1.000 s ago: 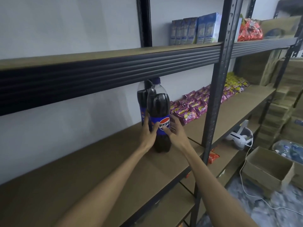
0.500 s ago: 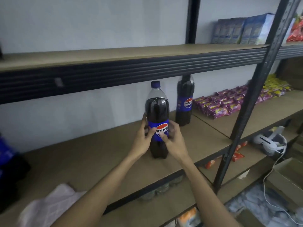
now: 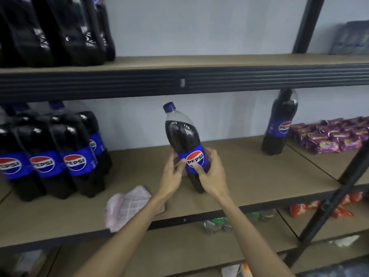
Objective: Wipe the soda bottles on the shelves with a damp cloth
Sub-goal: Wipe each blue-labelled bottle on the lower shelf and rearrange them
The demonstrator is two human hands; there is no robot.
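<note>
Bottle [image 3: 184,140], centre frame: full, likely heavy, plastic probably slippery. Left hand [image 3: 171,174], right hand [image 3: 213,172] curl fingers round labelled waist; sound hold.

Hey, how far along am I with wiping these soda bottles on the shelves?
Done: no bottle can be told as wiped. In hand: the left hand and right hand grip one tilted Pepsi bottle, while the cloth lies untouched on the shelf beside it. Left: wiping that bottle, the lone bottle to the right, the bottle pack on the left, and the upper-shelf bottles.
</note>
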